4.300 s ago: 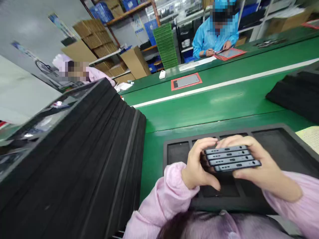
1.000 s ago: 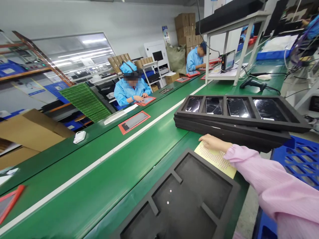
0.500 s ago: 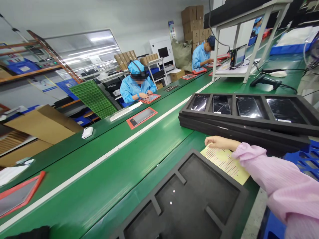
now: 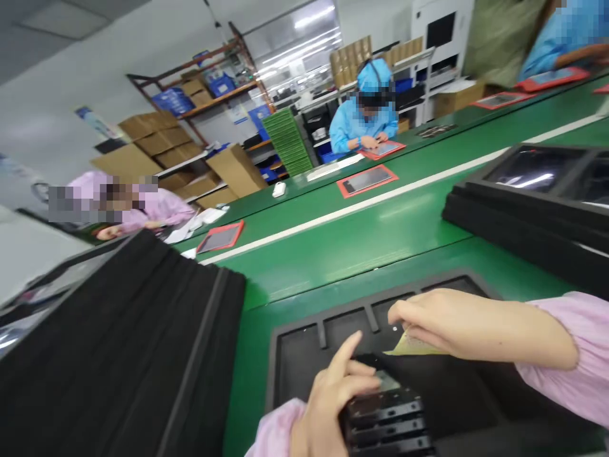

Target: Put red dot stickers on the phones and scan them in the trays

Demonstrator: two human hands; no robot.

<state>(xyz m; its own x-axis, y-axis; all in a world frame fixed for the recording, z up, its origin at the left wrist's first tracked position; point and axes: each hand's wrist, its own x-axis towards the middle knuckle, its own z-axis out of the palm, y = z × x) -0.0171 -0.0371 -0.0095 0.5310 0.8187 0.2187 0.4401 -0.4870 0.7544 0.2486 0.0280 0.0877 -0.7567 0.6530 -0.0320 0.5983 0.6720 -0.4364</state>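
My right hand [image 4: 442, 320] pinches a yellow sheet [image 4: 416, 344], which hangs bent below the fingers, over the black foam tray [image 4: 297, 362]. Most of the sheet is covered by the hand. Low in the view, my left hand [image 4: 333, 400] grips a stack of black flat devices [image 4: 387, 422] with slotted edges. Its index finger sticks up and the other fingers curl over the top. The lower part of the stack runs out of view. Small white dots [image 4: 394, 329] show in the tray.
Stacked black foam trays stand at left [image 4: 118, 343] and right [image 4: 518, 216], the right ones holding dark screens. Red-framed panels [image 4: 367, 181] lie along the green conveyor [image 4: 304, 254]. Co-workers in blue [image 4: 364, 120] and pink [image 4: 157, 206] sit across.
The view has swung left. My right hand has lifted the yellow sheet from beside the tray and brought it over the tray. My left hand has come into view on the black devices.
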